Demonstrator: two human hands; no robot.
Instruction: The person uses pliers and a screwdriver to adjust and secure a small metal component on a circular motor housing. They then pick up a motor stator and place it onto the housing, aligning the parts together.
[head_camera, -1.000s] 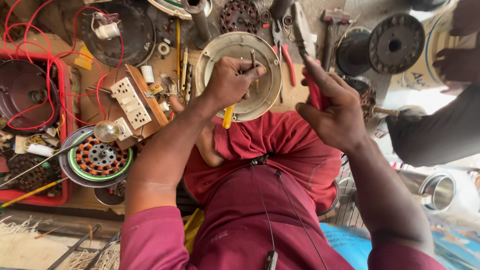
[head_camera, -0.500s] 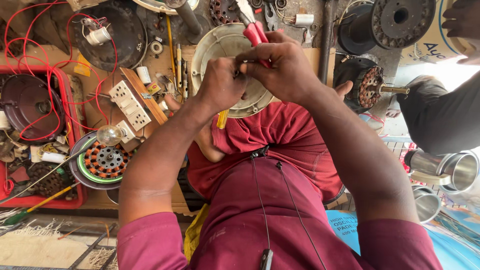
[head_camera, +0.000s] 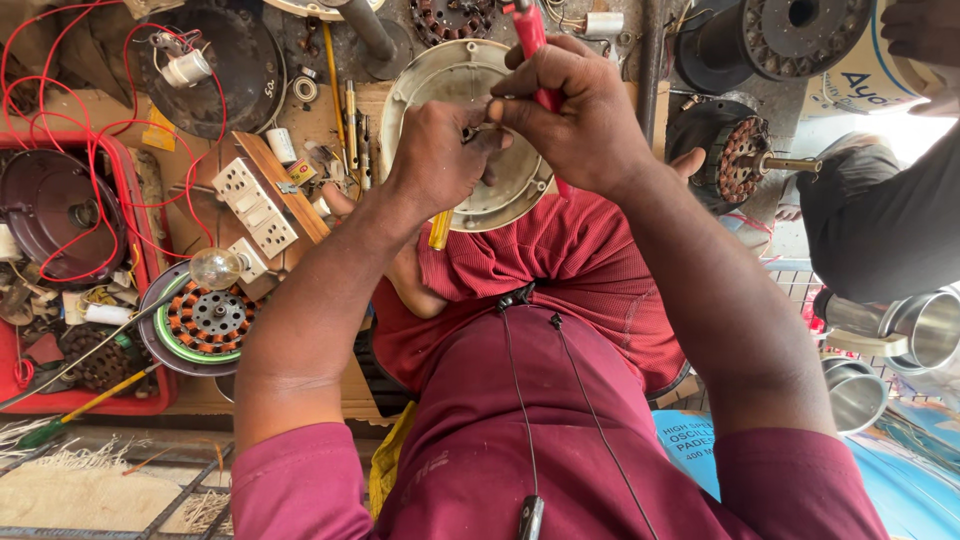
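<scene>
Gripping one red-handled tool (head_camera: 533, 45), the right hand (head_camera: 585, 125) is closed; the left hand (head_camera: 435, 160) pinches what seems a small metal part, both over one round cream metal cover (head_camera: 505, 195).

A small yellow label (head_camera: 160, 132) lies flat near the left part of the surface, just above the red tray. At the top right corner stands a round white container with blue letters (head_camera: 850, 75), partly cut by the frame. At the bottom right, a blue package with white print (head_camera: 695, 440) shows beside the person's arm.
</scene>
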